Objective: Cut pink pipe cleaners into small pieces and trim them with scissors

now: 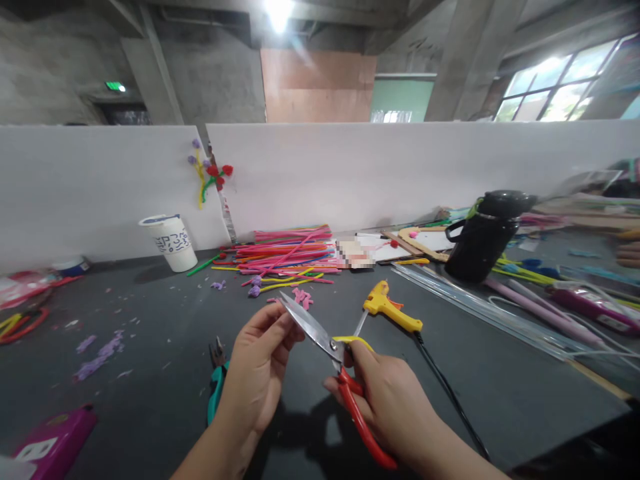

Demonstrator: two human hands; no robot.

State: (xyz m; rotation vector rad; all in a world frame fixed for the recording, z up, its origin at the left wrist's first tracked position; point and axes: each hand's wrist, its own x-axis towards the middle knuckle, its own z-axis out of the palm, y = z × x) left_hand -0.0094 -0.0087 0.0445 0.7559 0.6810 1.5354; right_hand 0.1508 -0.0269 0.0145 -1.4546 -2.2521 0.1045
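Scissors: near the centre of the frame, red handles toward the bottom, metal blades (316, 331) slanting toward the upper left; they lie in the right hand's grip, with the blade tips beside the left hand's fingers.
Right hand (395, 387): lower centre-right, fingers curled around the scissor handles.
Yellow pipe cleaner (357, 339): a short length by the scissor pivot, at the right hand's forefinger; whether that hand grips it, I cannot tell.
Left hand (263, 363): just left of centre, thumb and forefinger drawn together in a pinch at the blades, other fingers curled; whether anything is between them, I cannot tell.
Pliers (216, 390): teal-handled, jaws upward, partly hidden behind the left forearm.
Glue gun (393, 308): yellow, right of centre, lying on its side, black cord running to the lower right.
Pink pieces (303, 299): a small heap just above the blades.
Pipe cleaner bundle (285, 259): mostly pink and red, centre, in front of the white partition (375, 167).
Cup (175, 247): white with dark markings, upright, left of the bundle.
Flask (483, 243): black, centre-right.
Purple scraps (103, 353): scattered at the left on the dark table (165, 420).
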